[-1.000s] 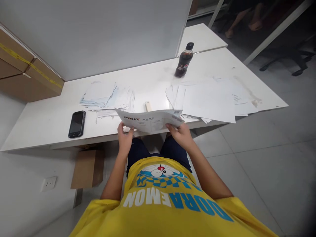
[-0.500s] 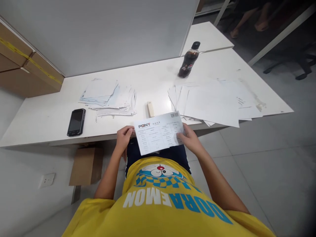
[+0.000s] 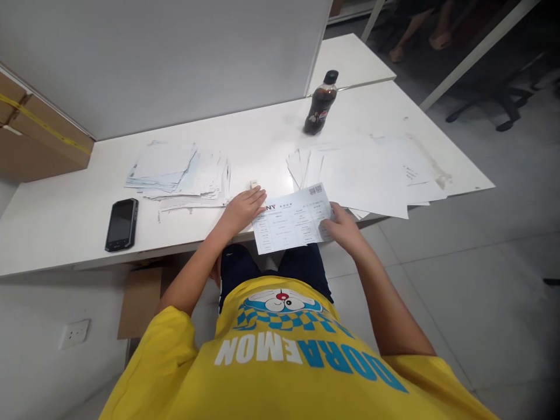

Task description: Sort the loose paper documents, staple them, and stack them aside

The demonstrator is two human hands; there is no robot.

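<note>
A printed sheet of paper (image 3: 291, 227) with the lettering "PONY", partly covered, and two square codes is tilted over the table's front edge. My right hand (image 3: 342, 228) grips its right side, thumb on top. My left hand (image 3: 242, 211) lies with fingers stretched out over the sheet's upper left corner, covering part of the lettering. Just beyond those fingertips, a small cream-coloured oblong object (image 3: 254, 184) shows only its far end; the rest is hidden. Whether my left fingers touch it I cannot tell.
On the white table (image 3: 258, 140) lie a left paper stack (image 3: 175, 175), a right spread of papers (image 3: 367, 175) and a black phone (image 3: 121, 224). A cola bottle (image 3: 321, 105) stands behind. Cardboard boxes (image 3: 48, 140) sit far left; a grey panel (image 3: 175, 58) borders the back.
My left hand has left the sheet's left edge and moved up and right over its corner, toward the cream object. The sheet stays in my right hand. The view has shifted slightly.
</note>
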